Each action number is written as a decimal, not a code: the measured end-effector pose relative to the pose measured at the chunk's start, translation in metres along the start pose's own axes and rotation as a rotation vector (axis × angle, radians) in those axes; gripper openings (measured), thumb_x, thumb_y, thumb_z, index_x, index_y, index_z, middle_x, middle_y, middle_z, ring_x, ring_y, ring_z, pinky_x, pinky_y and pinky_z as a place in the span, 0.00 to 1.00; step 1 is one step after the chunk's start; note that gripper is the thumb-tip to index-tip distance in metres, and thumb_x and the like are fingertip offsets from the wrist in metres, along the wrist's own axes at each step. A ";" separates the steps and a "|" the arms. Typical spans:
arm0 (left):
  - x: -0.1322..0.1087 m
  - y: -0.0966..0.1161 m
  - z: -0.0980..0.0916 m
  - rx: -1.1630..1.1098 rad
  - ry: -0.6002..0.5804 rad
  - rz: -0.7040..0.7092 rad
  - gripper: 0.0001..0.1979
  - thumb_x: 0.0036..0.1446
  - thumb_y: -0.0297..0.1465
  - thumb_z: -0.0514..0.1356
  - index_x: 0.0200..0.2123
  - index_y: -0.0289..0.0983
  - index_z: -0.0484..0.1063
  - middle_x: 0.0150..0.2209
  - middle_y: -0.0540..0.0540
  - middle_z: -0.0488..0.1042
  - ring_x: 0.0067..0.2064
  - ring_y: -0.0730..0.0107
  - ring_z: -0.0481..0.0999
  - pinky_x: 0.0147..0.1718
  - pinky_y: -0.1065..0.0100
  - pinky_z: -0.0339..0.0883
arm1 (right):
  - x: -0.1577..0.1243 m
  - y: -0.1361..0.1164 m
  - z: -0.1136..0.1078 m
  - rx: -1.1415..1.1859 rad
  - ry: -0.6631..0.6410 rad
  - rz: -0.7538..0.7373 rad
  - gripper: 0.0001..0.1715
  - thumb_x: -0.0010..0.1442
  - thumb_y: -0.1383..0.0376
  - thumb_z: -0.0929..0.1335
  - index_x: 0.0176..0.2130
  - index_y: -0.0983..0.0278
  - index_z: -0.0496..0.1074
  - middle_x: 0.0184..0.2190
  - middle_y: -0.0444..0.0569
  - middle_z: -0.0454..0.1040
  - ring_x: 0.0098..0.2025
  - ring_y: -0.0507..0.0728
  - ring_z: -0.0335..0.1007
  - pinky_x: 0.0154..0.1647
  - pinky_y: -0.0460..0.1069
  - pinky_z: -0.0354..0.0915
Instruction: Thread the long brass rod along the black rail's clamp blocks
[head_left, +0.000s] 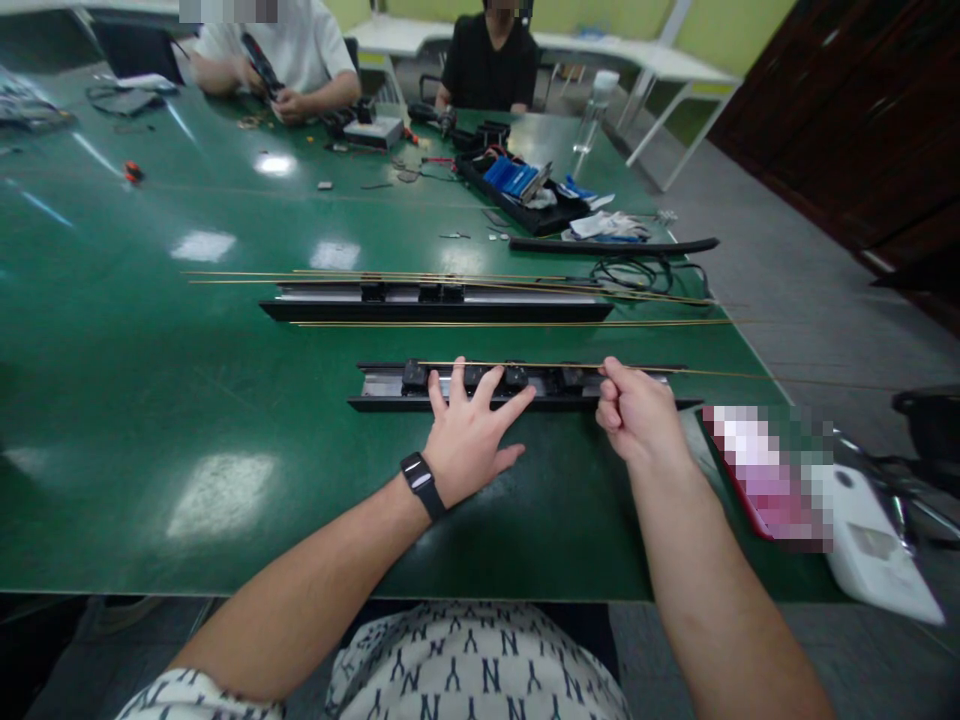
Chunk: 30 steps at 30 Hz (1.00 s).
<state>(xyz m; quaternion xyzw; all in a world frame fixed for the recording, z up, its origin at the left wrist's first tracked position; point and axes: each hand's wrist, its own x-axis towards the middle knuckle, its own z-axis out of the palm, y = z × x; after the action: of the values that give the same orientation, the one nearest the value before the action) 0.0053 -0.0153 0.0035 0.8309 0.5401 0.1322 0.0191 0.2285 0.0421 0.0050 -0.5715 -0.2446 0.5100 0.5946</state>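
Note:
In front of me lies a long black channel (442, 404) with a silvery inner face and several black blocks (571, 378) set along it. My left hand (469, 435), a dark watch on its wrist, rests with fingers spread over the channel and its blocks. A thin brass-coloured rod (690, 372) runs along the channel's far side and out past its right end. My right hand (634, 405) is closed, pinching that rod near the channel's right part. Farther off sits a second black channel (435, 310), with thin rods (330, 273) lying across and beside it.
A red-edged phone (739, 480) and a white device (870, 550) lie at the right edge of the green table (225, 400). Beyond are a black tray (547, 212), a curved black strip (615, 245), cables (634, 275) and a bottle (596, 105). Two people sit across.

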 end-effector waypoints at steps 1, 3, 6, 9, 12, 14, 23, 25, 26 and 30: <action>0.000 0.000 0.000 0.000 0.001 0.000 0.38 0.55 0.46 0.68 0.68 0.57 0.61 0.71 0.43 0.56 0.71 0.23 0.46 0.62 0.21 0.41 | 0.000 0.000 0.000 -0.003 0.004 0.000 0.11 0.57 0.65 0.75 0.28 0.66 0.71 0.15 0.38 0.64 0.08 0.45 0.52 0.05 0.40 0.46; 0.000 0.000 0.000 0.003 0.000 0.000 0.38 0.55 0.46 0.68 0.68 0.57 0.61 0.71 0.43 0.56 0.71 0.23 0.46 0.62 0.21 0.40 | 0.001 0.000 0.000 -0.007 0.006 0.004 0.11 0.58 0.65 0.75 0.28 0.66 0.71 0.14 0.38 0.64 0.08 0.45 0.52 0.05 0.40 0.46; 0.001 0.000 0.000 0.007 -0.005 -0.004 0.39 0.55 0.46 0.68 0.68 0.58 0.60 0.71 0.44 0.56 0.71 0.23 0.45 0.62 0.22 0.41 | 0.001 -0.001 -0.001 -0.004 -0.001 0.009 0.11 0.59 0.66 0.74 0.29 0.66 0.71 0.15 0.39 0.65 0.08 0.45 0.52 0.05 0.40 0.46; 0.001 0.000 0.000 0.008 -0.008 -0.007 0.39 0.55 0.46 0.68 0.68 0.58 0.60 0.71 0.44 0.56 0.71 0.24 0.45 0.62 0.22 0.40 | 0.000 -0.002 -0.002 0.013 -0.035 0.024 0.07 0.60 0.66 0.72 0.31 0.66 0.73 0.15 0.39 0.65 0.08 0.45 0.51 0.05 0.40 0.45; 0.001 0.000 0.000 0.008 -0.006 -0.005 0.39 0.55 0.46 0.68 0.68 0.58 0.61 0.71 0.44 0.56 0.71 0.23 0.45 0.62 0.21 0.41 | -0.001 -0.004 -0.003 0.025 -0.065 0.035 0.04 0.59 0.68 0.72 0.33 0.67 0.74 0.16 0.40 0.66 0.08 0.45 0.51 0.05 0.40 0.45; 0.000 0.000 0.000 0.009 -0.005 -0.004 0.38 0.55 0.46 0.68 0.68 0.58 0.61 0.71 0.44 0.56 0.71 0.23 0.45 0.62 0.21 0.40 | -0.001 -0.004 -0.003 0.024 -0.063 0.031 0.03 0.58 0.69 0.72 0.33 0.67 0.74 0.16 0.40 0.66 0.08 0.45 0.51 0.05 0.40 0.45; 0.000 0.001 0.000 0.006 -0.012 -0.004 0.39 0.55 0.46 0.68 0.68 0.58 0.60 0.71 0.44 0.56 0.71 0.24 0.45 0.62 0.21 0.41 | 0.002 0.002 -0.002 -0.005 -0.020 0.005 0.10 0.58 0.65 0.74 0.30 0.66 0.71 0.15 0.38 0.64 0.08 0.45 0.51 0.06 0.40 0.45; 0.000 0.000 0.000 0.004 -0.012 -0.002 0.38 0.55 0.46 0.68 0.68 0.58 0.60 0.71 0.44 0.56 0.71 0.24 0.45 0.62 0.21 0.41 | 0.002 0.001 -0.002 -0.009 -0.024 0.010 0.10 0.58 0.65 0.74 0.30 0.65 0.71 0.15 0.38 0.65 0.08 0.45 0.51 0.05 0.40 0.45; 0.000 0.000 0.000 0.004 -0.010 0.000 0.38 0.55 0.46 0.68 0.68 0.58 0.60 0.71 0.44 0.56 0.71 0.24 0.45 0.62 0.21 0.41 | 0.002 0.000 -0.002 -0.007 -0.032 0.016 0.10 0.58 0.65 0.74 0.30 0.65 0.71 0.15 0.38 0.65 0.08 0.45 0.51 0.05 0.41 0.45; 0.000 0.000 0.000 0.003 -0.001 0.000 0.38 0.55 0.46 0.68 0.68 0.57 0.61 0.71 0.43 0.56 0.71 0.24 0.45 0.62 0.21 0.41 | 0.000 -0.003 -0.003 0.008 -0.071 0.032 0.07 0.57 0.65 0.73 0.32 0.66 0.73 0.16 0.39 0.66 0.08 0.45 0.51 0.06 0.40 0.45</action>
<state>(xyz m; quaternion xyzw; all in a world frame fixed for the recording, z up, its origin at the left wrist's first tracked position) 0.0053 -0.0151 0.0038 0.8310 0.5403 0.1310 0.0182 0.2325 0.0416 0.0072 -0.5546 -0.2543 0.5404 0.5795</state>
